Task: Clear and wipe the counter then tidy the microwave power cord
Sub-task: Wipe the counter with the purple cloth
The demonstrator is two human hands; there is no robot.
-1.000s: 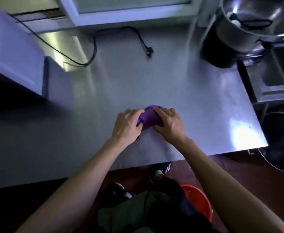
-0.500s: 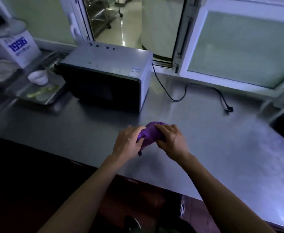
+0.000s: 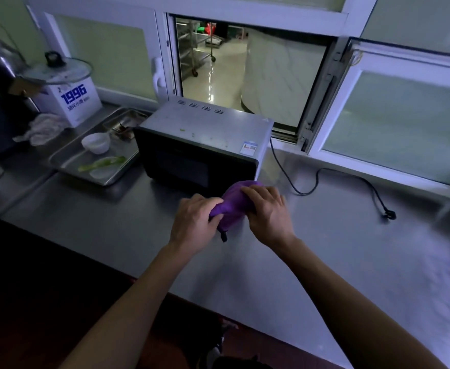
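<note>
A bunched purple cloth [image 3: 231, 202] sits between both hands above the steel counter [image 3: 351, 262], just in front of the microwave [image 3: 202, 147]. My left hand [image 3: 194, 225] grips its lower left end, and my right hand [image 3: 267, 211] curls over its right side. The microwave's black power cord [image 3: 317, 179] trails loose from the rear right corner across the counter, and its plug [image 3: 388, 215] lies unplugged at the right.
A metal tray [image 3: 66, 158] left of the microwave holds a white bowl [image 3: 96, 142] and green scraps. Behind it stand a white box marked 1996 [image 3: 72, 102] under a glass lid [image 3: 56, 71], and a crumpled white rag [image 3: 42, 127]. An open serving window [image 3: 245, 70] is behind.
My view has lifted from the counter's right end toward the microwave and window. Both hands keep hold of the purple cloth and have moved closer to the microwave's front.
</note>
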